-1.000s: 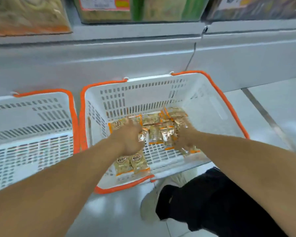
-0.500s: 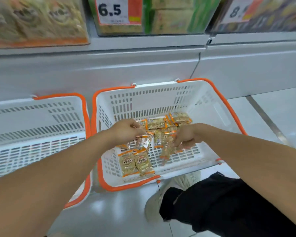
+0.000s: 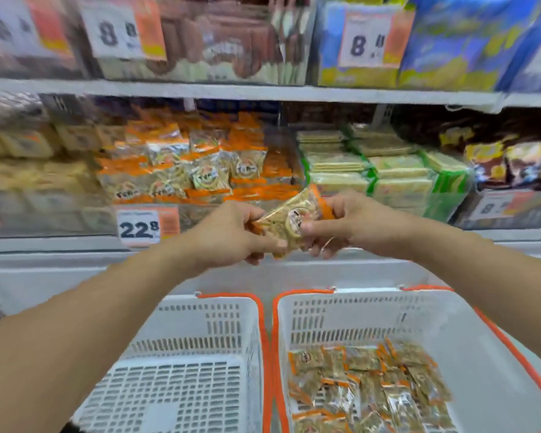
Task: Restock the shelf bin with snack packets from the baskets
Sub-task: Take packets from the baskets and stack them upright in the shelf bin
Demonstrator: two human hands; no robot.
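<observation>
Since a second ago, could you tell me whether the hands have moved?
Yes. Both the left hand and right hand rose out of the right basket and now hold packets before the shelf bin.

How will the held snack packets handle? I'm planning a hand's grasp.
The snack packets look glossy, so probably slippery. Both the left hand and right hand pinch them, hinting at a loose, shifting bundle. They're likely light and crushable.

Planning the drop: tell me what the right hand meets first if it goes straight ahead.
Probably the heap of orange packets in the shelf bin; the right hand and held packets point there, though depth is unclear.
</observation>
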